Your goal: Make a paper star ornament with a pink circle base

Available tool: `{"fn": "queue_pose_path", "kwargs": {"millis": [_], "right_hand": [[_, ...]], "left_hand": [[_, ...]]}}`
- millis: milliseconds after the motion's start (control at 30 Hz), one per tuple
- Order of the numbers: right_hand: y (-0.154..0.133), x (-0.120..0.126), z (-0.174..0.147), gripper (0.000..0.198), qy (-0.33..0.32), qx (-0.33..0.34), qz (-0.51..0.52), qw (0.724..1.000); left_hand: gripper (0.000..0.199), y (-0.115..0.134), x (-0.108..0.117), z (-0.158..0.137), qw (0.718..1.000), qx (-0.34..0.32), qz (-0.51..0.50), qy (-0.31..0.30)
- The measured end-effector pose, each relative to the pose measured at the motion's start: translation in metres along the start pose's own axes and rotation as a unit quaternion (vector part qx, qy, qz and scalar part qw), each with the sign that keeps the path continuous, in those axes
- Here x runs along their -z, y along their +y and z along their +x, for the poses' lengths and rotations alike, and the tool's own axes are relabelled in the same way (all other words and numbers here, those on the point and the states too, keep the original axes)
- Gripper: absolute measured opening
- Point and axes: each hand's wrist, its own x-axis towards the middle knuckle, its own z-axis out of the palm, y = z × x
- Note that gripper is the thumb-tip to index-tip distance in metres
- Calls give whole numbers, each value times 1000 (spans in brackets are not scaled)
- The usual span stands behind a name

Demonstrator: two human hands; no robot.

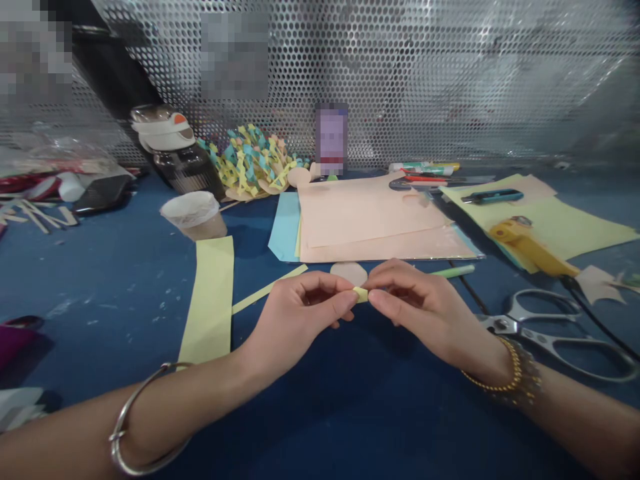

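Between my two hands is a small piece of yellow paper (360, 293), pinched at its two ends. My left hand (305, 303) grips it between thumb and forefinger. From the other side, the thumb and fingertips of my right hand (420, 303) are closed on it too. Just behind the fingers lies a pale round paper disc (349, 273), partly covered by them. A thin yellow paper strip (270, 289) lies left of my left hand, beside a wide yellow paper sheet (207, 300). Silver scissors (545, 327) rest by my right wrist, their blades hidden behind it.
Peach and blue paper sheets (370, 213) are stacked behind my hands. A paper cup (195, 215), a dark bottle (180, 157) and a bunch of paper flowers (255, 163) stand back left. At right are a blue cutter (495, 196) and a yellow glue gun (533, 248) with its cable.
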Motion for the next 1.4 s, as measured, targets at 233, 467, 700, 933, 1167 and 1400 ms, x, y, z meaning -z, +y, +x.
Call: {"fn": "queue_pose_path", "kwargs": {"millis": [233,467,700,933,1167,1400], "right_hand": [[-1,-1,2,12,-1,1,-19,1000],[-3,0,2,21,-18,-32,-6,999],[-3,0,5,25,-37,-71,16,997],[-5,-1,4,23,-25,-64,9,998],[0,1,3,29,-5,-93,78,993],[8,0,6,23,-3,-121,114,986]], "left_hand": [[10,-2,1,1,1000,2,8,1],[11,-1,0,1,1000,6,16,9],[13,-2,0,1,1000,16,1,3],[16,-4,1,0,1000,-13,4,-17],[12,-2,0,1,1000,-1,-6,19],[10,-4,0,1,999,-17,-22,23]]}}
